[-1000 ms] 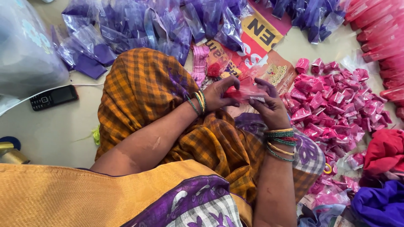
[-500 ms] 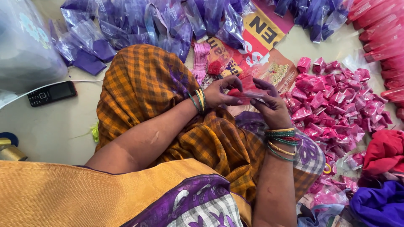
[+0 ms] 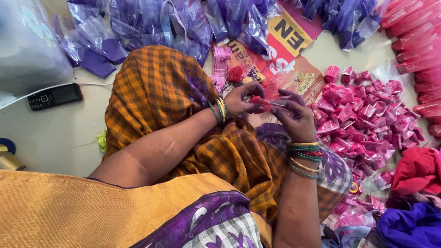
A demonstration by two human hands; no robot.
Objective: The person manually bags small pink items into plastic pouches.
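The pale floor [image 3: 55, 138] spreads under everything, and across the lap lies an orange-and-black checked cloth [image 3: 156, 92], bunched over the knee. Along the top runs a bank of purple plastic packets [image 3: 151, 23], glossy and overlapping; at the right, a heap of small pink folded packets [image 3: 367, 115] fans out beside the right arm, with longer pink packets [image 3: 418, 50] stacked at the far right edge. A red cloth [image 3: 415, 172] and a blue one [image 3: 409, 227] sit at the lower right corner. Printed yellow-and-red paper sheets [image 3: 287, 46] lie flat just beyond the hands.

Now the hands — they meet over the lap, close together. The left hand [image 3: 241, 101] pinches a small red item inside a clear wrapper [image 3: 264, 103], thumb and fingertips closed on it, green and gold bangles at the wrist. The right hand [image 3: 296, 117] grips the same wrapper from the other side, fingers curled, thumb pressing down — bangles stacked on that wrist too.

Off to the left, a black keypad phone [image 3: 55, 95] rests on the floor, a white cable [image 3: 92, 85] running past it.
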